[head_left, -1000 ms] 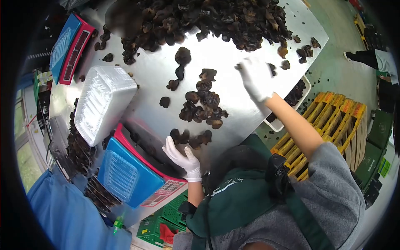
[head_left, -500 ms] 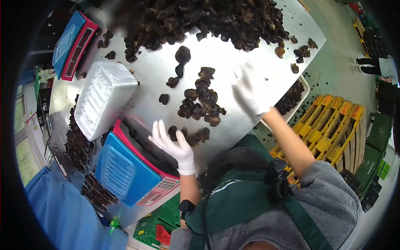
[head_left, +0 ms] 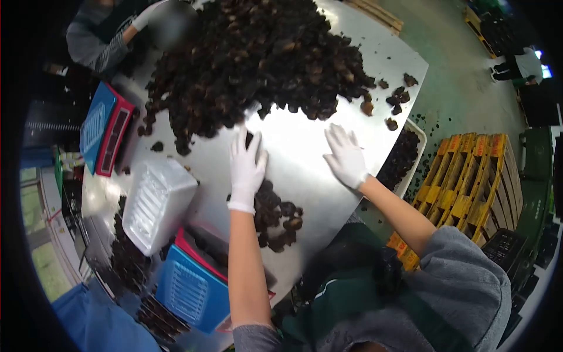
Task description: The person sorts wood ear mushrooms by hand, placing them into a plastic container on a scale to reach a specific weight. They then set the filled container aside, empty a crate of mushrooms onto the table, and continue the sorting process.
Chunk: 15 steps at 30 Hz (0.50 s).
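My left hand (head_left: 246, 167), in a white glove, reaches over the metal table (head_left: 302, 167) with its fingers stretched out towards a large heap of wood ear mushrooms (head_left: 264, 64). A single dark mushroom piece (head_left: 249, 139) shows between its fingers. Below that wrist, partly covered by it, lies a small cluster of wood ear mushrooms (head_left: 281, 217). Also gloved, my right hand (head_left: 347, 158) is spread palm down close over the table, right of the heap's near edge, holding nothing.
Left of my arm are a stack of clear plastic trays (head_left: 161, 202) and a blue-and-red scale (head_left: 193, 287). Another scale (head_left: 105, 129) stands farther off, near a co-worker's sleeve (head_left: 97, 41). A white bin of mushrooms (head_left: 404, 155) and yellow pallets (head_left: 460, 182) are at right.
My left hand has moved forward from beside the near scale to the heap's edge. My right hand has come to rest flatter, no longer blurred. The view has shifted, showing more heap.
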Each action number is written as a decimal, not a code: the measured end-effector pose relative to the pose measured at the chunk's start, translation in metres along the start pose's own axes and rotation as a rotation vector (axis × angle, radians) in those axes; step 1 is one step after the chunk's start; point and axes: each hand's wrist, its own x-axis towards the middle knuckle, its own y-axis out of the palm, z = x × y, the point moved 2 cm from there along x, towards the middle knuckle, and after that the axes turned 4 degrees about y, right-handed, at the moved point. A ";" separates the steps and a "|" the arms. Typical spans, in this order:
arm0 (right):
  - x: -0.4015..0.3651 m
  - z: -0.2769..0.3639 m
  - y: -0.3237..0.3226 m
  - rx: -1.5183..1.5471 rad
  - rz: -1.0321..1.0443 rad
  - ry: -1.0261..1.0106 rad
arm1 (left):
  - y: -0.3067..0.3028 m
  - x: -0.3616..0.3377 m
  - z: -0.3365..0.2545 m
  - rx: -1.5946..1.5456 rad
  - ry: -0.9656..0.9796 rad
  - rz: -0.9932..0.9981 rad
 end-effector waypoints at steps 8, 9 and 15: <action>-0.007 -0.064 -0.070 0.082 -0.458 -0.007 | -0.037 -0.081 -0.074 0.113 -0.330 0.198; 0.021 -0.048 -0.069 0.095 -0.421 -0.066 | -0.039 -0.087 -0.080 0.186 -0.378 0.231; 0.162 -0.020 -0.045 0.119 -0.408 0.213 | -0.037 -0.041 -0.090 0.078 -0.357 0.124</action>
